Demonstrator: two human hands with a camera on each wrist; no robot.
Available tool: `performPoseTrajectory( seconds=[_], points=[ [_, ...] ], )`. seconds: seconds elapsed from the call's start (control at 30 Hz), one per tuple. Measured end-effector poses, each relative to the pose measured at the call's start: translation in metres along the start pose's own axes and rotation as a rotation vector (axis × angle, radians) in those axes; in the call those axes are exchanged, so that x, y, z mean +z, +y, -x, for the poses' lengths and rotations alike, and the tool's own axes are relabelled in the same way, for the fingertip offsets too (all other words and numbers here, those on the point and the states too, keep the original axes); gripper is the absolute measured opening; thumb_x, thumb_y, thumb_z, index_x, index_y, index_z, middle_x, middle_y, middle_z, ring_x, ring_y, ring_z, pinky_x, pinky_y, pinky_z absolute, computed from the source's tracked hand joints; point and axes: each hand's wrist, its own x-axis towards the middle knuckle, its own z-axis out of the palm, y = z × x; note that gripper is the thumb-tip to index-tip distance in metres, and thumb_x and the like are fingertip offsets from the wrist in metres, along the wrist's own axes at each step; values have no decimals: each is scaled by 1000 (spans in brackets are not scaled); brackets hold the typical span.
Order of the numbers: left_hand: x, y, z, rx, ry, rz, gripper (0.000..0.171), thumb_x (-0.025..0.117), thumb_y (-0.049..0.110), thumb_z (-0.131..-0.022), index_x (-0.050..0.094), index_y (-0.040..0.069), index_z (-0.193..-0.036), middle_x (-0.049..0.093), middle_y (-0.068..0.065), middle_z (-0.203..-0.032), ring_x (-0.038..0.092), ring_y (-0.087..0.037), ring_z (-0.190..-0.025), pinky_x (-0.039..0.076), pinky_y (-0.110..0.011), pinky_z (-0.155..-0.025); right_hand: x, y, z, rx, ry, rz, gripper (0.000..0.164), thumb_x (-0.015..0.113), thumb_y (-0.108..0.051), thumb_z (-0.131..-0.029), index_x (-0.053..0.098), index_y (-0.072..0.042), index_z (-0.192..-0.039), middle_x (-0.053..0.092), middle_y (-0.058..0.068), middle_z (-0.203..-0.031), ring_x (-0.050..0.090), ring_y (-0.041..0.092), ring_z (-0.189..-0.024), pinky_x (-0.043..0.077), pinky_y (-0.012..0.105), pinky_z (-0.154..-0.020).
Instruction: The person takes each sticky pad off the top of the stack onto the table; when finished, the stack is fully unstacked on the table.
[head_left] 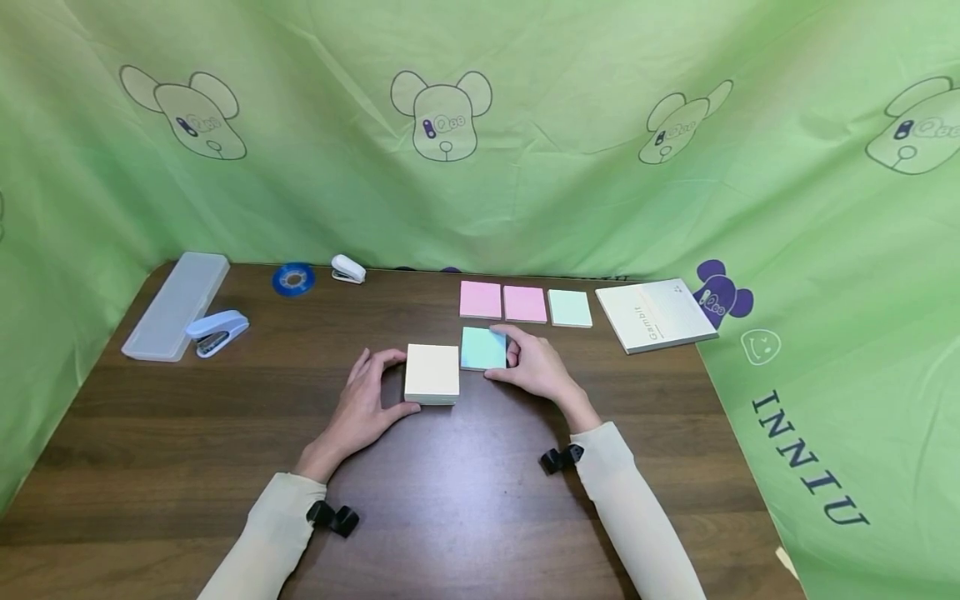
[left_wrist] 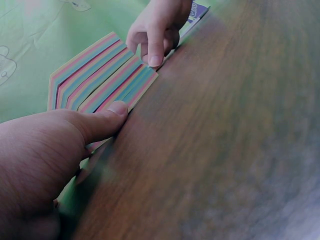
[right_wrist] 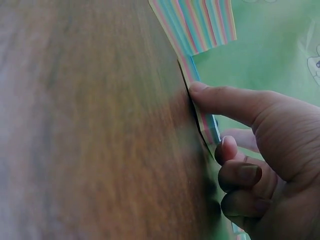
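Note:
A tall stack of sticky note pads [head_left: 432,371], cream on top, stands near the middle of the table. My left hand [head_left: 362,410] holds it by its left side, the thumb at the front corner and fingers at the back. Its striped pink, yellow and blue sides show in the left wrist view. Just right of the stack lies a single light-blue sticky note pad [head_left: 482,348]. My right hand [head_left: 538,367] pinches that pad from the right, thumb at its front edge and index finger at its back edge. The remaining right fingers are curled beside it.
Behind lie two pink sticky note pads [head_left: 480,299] and a pale green pad [head_left: 570,308], with a white Gambit book [head_left: 656,315] to their right. At the left are a clear case [head_left: 178,304], blue stapler [head_left: 217,331], blue tape roll [head_left: 293,279] and small white stapler [head_left: 348,268].

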Motion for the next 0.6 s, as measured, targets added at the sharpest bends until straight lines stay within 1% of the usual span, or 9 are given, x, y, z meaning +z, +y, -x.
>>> performPoseTrajectory(
  seconds=[0.13,0.17,0.33,0.47,0.6],
  points=[
    [0,0,0,-3,-2,0,85,100,13,-83,49,4,-150,62,-19,-150,56,-38,-146,10,-59,-139,-1,-4,0,-4,4,-14,76,95,-42,-88,64,-14,-151,61,-5,-79,54,13,-68,46,33,-66],
    [0,0,0,-3,-2,0,85,100,13,-83,49,4,-150,62,-19,-150,56,-38,-146,10,-59,-139,3,2,-3,4,7,-17,77,95,-44,-88,64,-15,-152,62,-7,-79,54,11,-67,47,33,-65],
    [0,1,0,-10,-6,-1,85,101,13,-83,49,4,-150,63,-19,-150,56,-37,-146,9,-59,-139,11,13,-10,48,13,13,78,96,-45,-86,64,-22,-153,62,-11,-79,55,8,-67,50,33,-67],
    [0,1,0,-14,-7,-2,85,101,12,-83,49,4,-150,63,-19,-150,56,-37,-146,9,-58,-139,17,20,-15,56,21,47,78,96,-44,-87,63,-23,-154,62,-12,-79,57,10,-67,51,34,-66],
    [0,1,0,-10,-5,0,85,101,12,-83,49,4,-150,62,-19,-150,56,-38,-146,9,-58,-139,19,22,-17,56,16,68,78,95,-46,-87,62,-24,-155,62,-12,-80,58,11,-68,52,34,-66]
  ],
)
